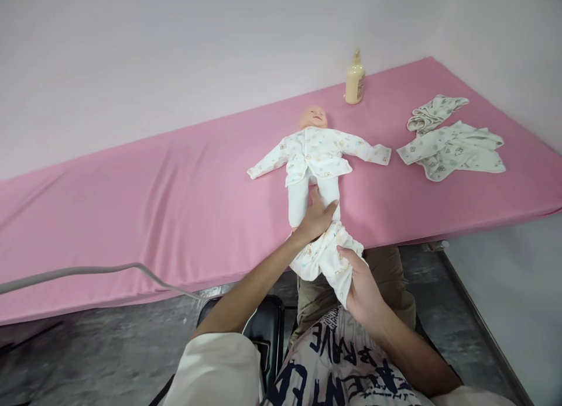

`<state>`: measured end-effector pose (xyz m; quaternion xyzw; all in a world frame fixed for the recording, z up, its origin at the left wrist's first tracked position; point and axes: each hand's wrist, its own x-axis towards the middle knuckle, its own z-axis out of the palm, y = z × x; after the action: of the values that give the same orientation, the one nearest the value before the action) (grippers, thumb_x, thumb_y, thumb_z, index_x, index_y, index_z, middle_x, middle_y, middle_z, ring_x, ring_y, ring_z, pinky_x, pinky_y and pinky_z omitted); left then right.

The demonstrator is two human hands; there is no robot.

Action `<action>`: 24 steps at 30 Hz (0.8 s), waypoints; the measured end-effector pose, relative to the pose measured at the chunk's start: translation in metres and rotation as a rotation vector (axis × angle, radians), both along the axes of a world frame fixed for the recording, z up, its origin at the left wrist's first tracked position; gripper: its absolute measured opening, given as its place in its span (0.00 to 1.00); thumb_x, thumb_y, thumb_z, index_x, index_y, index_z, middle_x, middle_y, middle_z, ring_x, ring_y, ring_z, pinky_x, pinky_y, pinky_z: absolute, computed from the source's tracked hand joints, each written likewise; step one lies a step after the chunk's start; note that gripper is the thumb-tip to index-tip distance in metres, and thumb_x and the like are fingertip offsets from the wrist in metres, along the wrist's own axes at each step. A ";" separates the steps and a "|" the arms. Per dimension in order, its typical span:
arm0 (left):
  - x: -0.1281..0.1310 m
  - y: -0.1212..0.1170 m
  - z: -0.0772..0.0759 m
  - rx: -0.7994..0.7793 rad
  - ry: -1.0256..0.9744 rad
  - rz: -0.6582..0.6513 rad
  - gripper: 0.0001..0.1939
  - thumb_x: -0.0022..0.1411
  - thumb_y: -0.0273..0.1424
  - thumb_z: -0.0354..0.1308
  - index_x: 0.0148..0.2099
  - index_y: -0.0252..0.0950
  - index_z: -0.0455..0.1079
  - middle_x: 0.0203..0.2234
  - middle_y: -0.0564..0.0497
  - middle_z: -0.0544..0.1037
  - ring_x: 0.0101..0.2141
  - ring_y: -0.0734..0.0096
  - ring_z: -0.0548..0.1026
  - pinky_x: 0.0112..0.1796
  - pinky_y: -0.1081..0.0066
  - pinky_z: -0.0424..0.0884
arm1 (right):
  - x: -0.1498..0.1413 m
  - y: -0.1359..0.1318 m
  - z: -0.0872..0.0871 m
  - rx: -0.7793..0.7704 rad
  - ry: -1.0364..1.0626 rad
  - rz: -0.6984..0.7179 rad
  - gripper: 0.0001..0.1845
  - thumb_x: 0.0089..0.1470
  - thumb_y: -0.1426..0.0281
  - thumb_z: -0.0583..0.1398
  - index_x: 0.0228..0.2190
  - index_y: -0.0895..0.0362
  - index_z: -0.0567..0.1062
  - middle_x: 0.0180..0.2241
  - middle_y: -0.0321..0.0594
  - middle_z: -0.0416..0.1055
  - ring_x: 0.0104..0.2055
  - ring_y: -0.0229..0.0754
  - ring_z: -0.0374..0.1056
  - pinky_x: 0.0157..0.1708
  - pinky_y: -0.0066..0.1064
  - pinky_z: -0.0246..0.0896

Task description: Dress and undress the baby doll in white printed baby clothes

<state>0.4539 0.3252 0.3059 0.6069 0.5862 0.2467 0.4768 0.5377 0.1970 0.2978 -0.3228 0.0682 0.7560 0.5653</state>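
Note:
A baby doll (316, 118) lies on its back on the pink-covered bed, head away from me. It wears a white long-sleeved printed baby top (314, 151), its arms spread, and its white legs (298, 204) point toward me. My left hand (315, 219) is closed round the lower part of the doll's leg on the right side. White printed baby pants (336, 257) are bunched at the doll's feet and hang over the bed's edge. Pinched in my right hand (363, 286), thumb on top, is the near end of the pants. The feet are mostly hidden.
A pump bottle (355, 81) of pale lotion stands against the wall. White printed baby clothes (456, 150) and a smaller folded garment (434, 112) lie at the right of the pink bed (109, 219). A grey hose (109, 269) crosses the front edge, above a black stool (270, 318).

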 end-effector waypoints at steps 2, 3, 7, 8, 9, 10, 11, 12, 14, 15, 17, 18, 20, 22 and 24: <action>0.001 0.000 -0.002 0.002 -0.007 0.018 0.41 0.65 0.41 0.54 0.71 0.38 0.37 0.67 0.37 0.53 0.68 0.54 0.52 0.64 0.58 0.52 | -0.003 0.001 0.004 -0.019 -0.013 -0.004 0.27 0.47 0.71 0.67 0.50 0.53 0.75 0.40 0.39 0.80 0.46 0.49 0.76 0.49 0.41 0.72; 0.001 0.000 -0.002 -0.010 -0.008 0.024 0.40 0.65 0.41 0.55 0.70 0.37 0.37 0.66 0.37 0.55 0.68 0.54 0.52 0.64 0.57 0.53 | -0.004 0.002 0.005 -0.022 -0.015 -0.009 0.26 0.47 0.71 0.67 0.50 0.53 0.75 0.40 0.39 0.80 0.47 0.49 0.76 0.49 0.40 0.72; 0.000 0.002 -0.001 -0.089 -0.017 0.022 0.39 0.64 0.40 0.56 0.69 0.35 0.41 0.63 0.35 0.61 0.65 0.52 0.58 0.62 0.55 0.57 | -0.002 0.007 0.006 0.006 -0.003 -0.012 0.25 0.47 0.70 0.67 0.49 0.53 0.75 0.41 0.39 0.80 0.47 0.49 0.75 0.48 0.40 0.72; 0.000 0.003 -0.001 -0.107 -0.023 0.025 0.38 0.64 0.40 0.56 0.68 0.35 0.43 0.63 0.35 0.62 0.64 0.52 0.60 0.61 0.55 0.58 | 0.000 0.009 0.005 0.012 0.000 -0.006 0.24 0.47 0.69 0.67 0.49 0.53 0.75 0.41 0.40 0.80 0.47 0.49 0.75 0.48 0.40 0.71; -0.001 0.004 0.001 -0.130 -0.029 0.030 0.37 0.64 0.40 0.57 0.68 0.35 0.45 0.62 0.35 0.63 0.62 0.52 0.62 0.60 0.55 0.60 | 0.001 0.010 0.005 0.016 0.001 -0.003 0.24 0.47 0.68 0.67 0.48 0.53 0.76 0.41 0.40 0.80 0.48 0.49 0.75 0.48 0.40 0.71; -0.002 0.004 0.003 -0.159 -0.035 0.033 0.35 0.63 0.40 0.57 0.67 0.36 0.47 0.61 0.36 0.64 0.61 0.52 0.64 0.59 0.56 0.62 | 0.002 0.012 0.005 0.019 -0.002 -0.006 0.23 0.48 0.68 0.67 0.48 0.53 0.76 0.41 0.40 0.80 0.48 0.49 0.75 0.48 0.40 0.71; -0.004 0.004 0.005 -0.192 -0.039 0.030 0.34 0.63 0.40 0.57 0.65 0.36 0.50 0.59 0.36 0.66 0.59 0.52 0.67 0.57 0.55 0.64 | 0.002 0.013 0.004 0.021 -0.008 -0.016 0.23 0.48 0.67 0.66 0.48 0.53 0.76 0.41 0.39 0.80 0.48 0.49 0.75 0.48 0.40 0.71; -0.007 0.002 0.009 -0.224 -0.047 0.011 0.32 0.63 0.41 0.57 0.64 0.36 0.52 0.57 0.36 0.69 0.56 0.52 0.69 0.55 0.55 0.66 | 0.002 0.015 0.004 0.026 -0.016 -0.032 0.23 0.48 0.67 0.66 0.48 0.53 0.76 0.41 0.39 0.80 0.48 0.49 0.75 0.49 0.40 0.71; -0.015 -0.007 0.020 -0.281 -0.081 -0.073 0.29 0.64 0.42 0.56 0.63 0.36 0.56 0.53 0.37 0.72 0.53 0.53 0.71 0.53 0.55 0.68 | 0.001 0.017 0.002 0.046 -0.027 -0.053 0.23 0.49 0.67 0.66 0.48 0.53 0.76 0.40 0.38 0.80 0.48 0.48 0.75 0.49 0.39 0.70; -0.020 -0.015 0.027 -0.294 -0.101 -0.131 0.29 0.64 0.43 0.55 0.62 0.36 0.58 0.52 0.38 0.73 0.53 0.53 0.72 0.52 0.55 0.69 | 0.001 0.018 0.000 0.062 -0.033 -0.056 0.23 0.49 0.66 0.66 0.49 0.52 0.76 0.40 0.38 0.80 0.48 0.47 0.75 0.50 0.39 0.70; -0.028 -0.033 0.040 -0.266 -0.112 -0.233 0.29 0.65 0.44 0.54 0.63 0.37 0.58 0.55 0.38 0.72 0.56 0.53 0.69 0.55 0.55 0.67 | -0.001 0.020 -0.002 0.095 -0.043 -0.050 0.23 0.50 0.64 0.66 0.49 0.52 0.76 0.41 0.38 0.80 0.48 0.47 0.75 0.50 0.38 0.70; -0.031 -0.043 0.046 -0.223 -0.085 -0.268 0.30 0.64 0.45 0.55 0.64 0.38 0.58 0.58 0.39 0.69 0.59 0.52 0.66 0.57 0.54 0.65 | -0.002 0.020 -0.003 0.110 -0.046 -0.040 0.23 0.51 0.62 0.66 0.49 0.52 0.76 0.42 0.38 0.79 0.48 0.46 0.74 0.50 0.37 0.70; -0.035 -0.062 0.054 -0.132 0.033 -0.307 0.38 0.60 0.45 0.60 0.67 0.39 0.54 0.64 0.39 0.62 0.65 0.47 0.58 0.60 0.51 0.60 | -0.003 0.020 -0.005 0.138 -0.047 -0.015 0.22 0.52 0.58 0.66 0.48 0.51 0.77 0.43 0.39 0.79 0.48 0.46 0.74 0.50 0.37 0.69; -0.035 -0.076 0.055 -0.065 0.151 -0.343 0.47 0.54 0.42 0.65 0.70 0.40 0.48 0.66 0.38 0.58 0.66 0.42 0.53 0.61 0.46 0.57 | -0.004 0.018 -0.007 0.167 -0.042 0.011 0.24 0.52 0.53 0.65 0.48 0.51 0.77 0.43 0.39 0.79 0.49 0.47 0.74 0.49 0.37 0.70; -0.033 -0.082 0.051 -0.022 0.208 -0.385 0.52 0.52 0.38 0.65 0.72 0.41 0.43 0.66 0.38 0.58 0.65 0.41 0.54 0.60 0.45 0.57 | -0.005 0.017 -0.009 0.180 -0.038 0.023 0.27 0.51 0.49 0.64 0.48 0.50 0.77 0.43 0.39 0.79 0.50 0.48 0.73 0.49 0.38 0.70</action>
<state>0.4209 0.2431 0.3573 0.7246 0.5082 0.0806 0.4585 0.5326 0.2141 0.2891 -0.2858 -0.0146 0.7593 0.5844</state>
